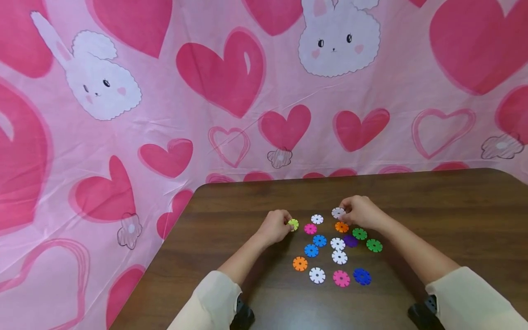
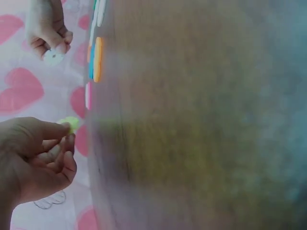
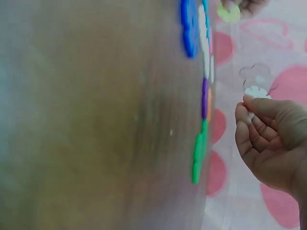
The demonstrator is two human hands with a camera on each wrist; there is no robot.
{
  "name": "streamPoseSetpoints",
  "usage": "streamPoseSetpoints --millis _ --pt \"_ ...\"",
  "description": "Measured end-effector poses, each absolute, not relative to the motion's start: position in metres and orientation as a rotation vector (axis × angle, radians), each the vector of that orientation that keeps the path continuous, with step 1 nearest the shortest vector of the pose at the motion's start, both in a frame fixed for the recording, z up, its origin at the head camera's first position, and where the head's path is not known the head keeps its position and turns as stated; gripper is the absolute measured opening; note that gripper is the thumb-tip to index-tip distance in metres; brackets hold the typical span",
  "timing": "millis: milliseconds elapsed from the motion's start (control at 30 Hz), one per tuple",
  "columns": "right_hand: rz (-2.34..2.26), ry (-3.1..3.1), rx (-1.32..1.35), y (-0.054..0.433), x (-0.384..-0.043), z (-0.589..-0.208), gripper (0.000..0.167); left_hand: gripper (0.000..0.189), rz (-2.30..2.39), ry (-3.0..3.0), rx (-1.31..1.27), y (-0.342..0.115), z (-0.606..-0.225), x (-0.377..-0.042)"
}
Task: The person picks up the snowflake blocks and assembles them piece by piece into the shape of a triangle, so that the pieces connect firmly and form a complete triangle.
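pale sleeves [image 1: 210, 298] reach over the desk [image 1: 330, 307], where the left hand [image 1: 275, 226] pinches a yellow-green disc [image 1: 293, 224] and the right hand [image 1: 362, 212] a white disc [image 1: 337, 212], both held above it near other discs [image 1: 339, 257]. this looks like a lifting step; the next move calls for a steady pinch.

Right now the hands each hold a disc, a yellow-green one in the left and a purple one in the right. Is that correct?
Not quite: the right hand holds a white disc, as the head view shows. The left hand does hold a yellow-green disc.
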State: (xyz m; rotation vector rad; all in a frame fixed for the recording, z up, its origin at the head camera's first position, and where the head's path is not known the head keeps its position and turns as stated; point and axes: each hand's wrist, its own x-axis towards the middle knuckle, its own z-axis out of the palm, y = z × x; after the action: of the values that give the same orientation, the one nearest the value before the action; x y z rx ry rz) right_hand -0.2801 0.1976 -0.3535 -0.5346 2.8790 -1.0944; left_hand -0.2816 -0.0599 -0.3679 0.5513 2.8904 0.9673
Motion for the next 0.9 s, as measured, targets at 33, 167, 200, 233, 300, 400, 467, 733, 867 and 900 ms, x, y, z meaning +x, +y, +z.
streamPoseSetpoints --millis 33,167,200,233,300,400,467,733,867,900 --pt "-1.112 2.872 -0.540 0.195 -0.277 -0.353 0.009 0.006 1.003 2.891 0.544 -0.060 -0.366 -0.280" --pt "-1.208 2.823 -0.542 0.187 -0.266 -0.348 0.011 0.008 1.107 2.920 0.524 -0.057 -0.360 -0.271" --pt "-1.241 2.803 -0.540 0.185 -0.263 -0.347 0.011 0.008 1.133 2.924 0.526 -0.056 -0.358 -0.268" --pt "-1.275 2.778 -0.540 0.182 -0.260 -0.346 0.011 0.008 1.158 2.924 0.530 -0.056 -0.356 -0.265" --pt "-1.337 2.729 -0.533 0.178 -0.255 -0.344 0.013 0.008 1.201 2.928 0.563 -0.054 -0.352 -0.259" --pt "-1.391 2.685 -0.521 0.172 -0.247 -0.340 0.016 0.009 1.255 2.911 0.624 -0.050 -0.346 -0.250" --pt "-1.420 2.652 -0.519 0.169 -0.242 -0.337 0.019 0.010 1.271 2.900 0.649 -0.048 -0.341 -0.244" --pt "-1.679 2.442 -0.532 0.160 -0.226 -0.334 0.024 0.010 1.281 2.912 0.727 -0.046 -0.334 -0.229" --pt "-1.785 2.361 -0.427 0.156 -0.222 -0.334 0.024 0.009 1.297 2.903 0.777 -0.046 -0.333 -0.224" --pt "-1.797 2.353 -0.402 0.156 -0.221 -0.334 0.024 0.008 1.302 2.900 0.786 -0.045 -0.333 -0.222"
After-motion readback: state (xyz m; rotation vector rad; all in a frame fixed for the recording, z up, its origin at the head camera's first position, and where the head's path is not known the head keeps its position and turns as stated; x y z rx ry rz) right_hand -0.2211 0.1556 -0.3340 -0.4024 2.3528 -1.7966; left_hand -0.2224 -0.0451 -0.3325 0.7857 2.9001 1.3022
